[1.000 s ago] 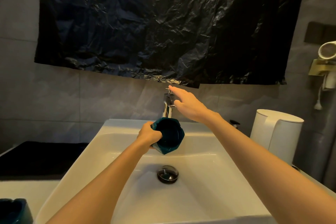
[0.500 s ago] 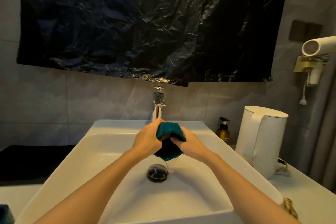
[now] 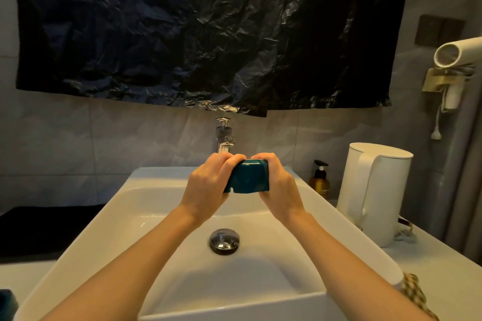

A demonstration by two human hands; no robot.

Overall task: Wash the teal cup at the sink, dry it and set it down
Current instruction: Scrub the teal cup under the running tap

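Note:
The teal cup point(image 3: 248, 177) is held over the white sink point(image 3: 146, 206), just in front of the chrome tap point(image 3: 223, 138). My left hand point(image 3: 208, 185) grips its left side and my right hand point(image 3: 279, 185) grips its right side, fingers curled over the top. The cup's faceted side faces me. I cannot see its opening. The drain plug point(image 3: 224, 240) lies below the hands in the basin.
A white kettle point(image 3: 375, 190) stands on the counter right of the sink, with an amber pump bottle point(image 3: 319, 182) behind it. A checked cloth point(image 3: 414, 292) lies at the sink's right front. A black mat point(image 3: 39, 229) covers the left counter. Another teal object point(image 3: 7, 303) sits bottom left.
My right hand left the tap handle and came down onto the cup. Both hands now hold the cup, which has turned and risen a little above the basin.

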